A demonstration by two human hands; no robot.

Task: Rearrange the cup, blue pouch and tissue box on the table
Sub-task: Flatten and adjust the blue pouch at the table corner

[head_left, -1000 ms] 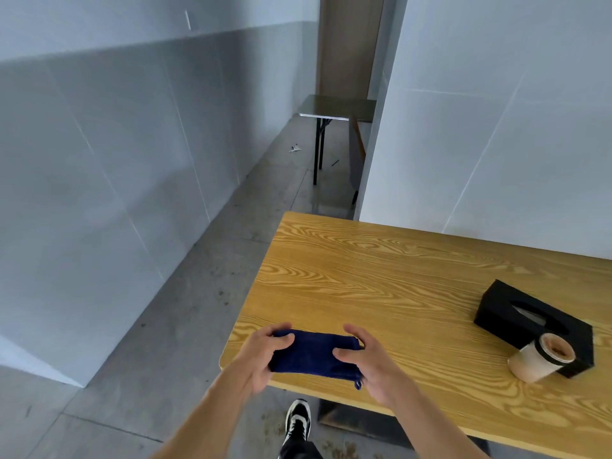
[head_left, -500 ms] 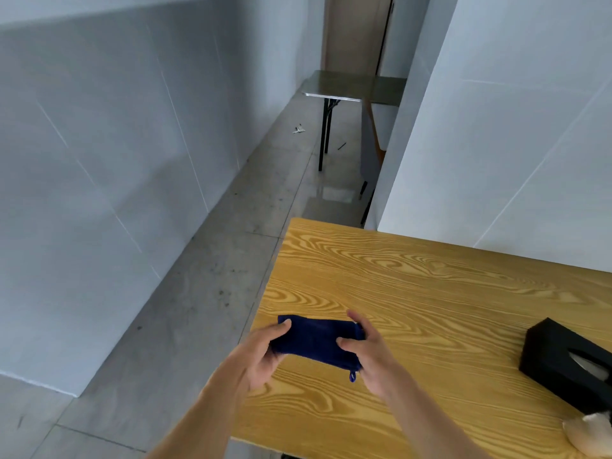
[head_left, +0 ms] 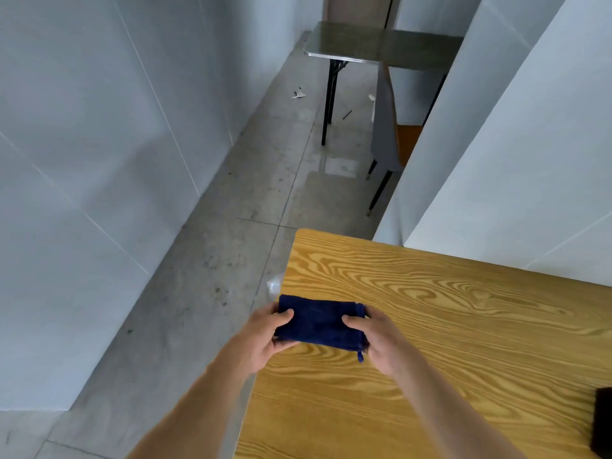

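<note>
Pale grey wall panels [head_left: 99, 160] fill the left of the room, and a grey concrete floor [head_left: 231, 233] runs along their foot toward the back, with a scrap of litter [head_left: 299, 95] lying on it; the person's left hand [head_left: 265, 339] comes up from the bottom of the view, just off the left edge of the wooden table [head_left: 463, 342], its thumb laid across the top of the blue pouch [head_left: 319, 324] and its fingers curled under the pouch's left end, so that it grips that end; the pouch lies level between both hands, over the table's left edge near the far left corner, and I cannot tell whether it rests on the wood or is held just above it; a short blue cord tab [head_left: 360, 356] hangs from its near right corner; the right hand [head_left: 381, 342] closes on the pouch's right end in the same manner, thumb on top and fingers wrapped round the end; farther back, a small dark-topped table [head_left: 364, 44] on black legs stands against the far wall, with a chair [head_left: 387, 137] just beside it, partly hidden by a white partition [head_left: 513, 144] that rises behind the wooden table; at the lower right edge of the view a black corner of the tissue box [head_left: 602, 422] sits on the wood, well apart from the pouch and mostly cut off.
</note>
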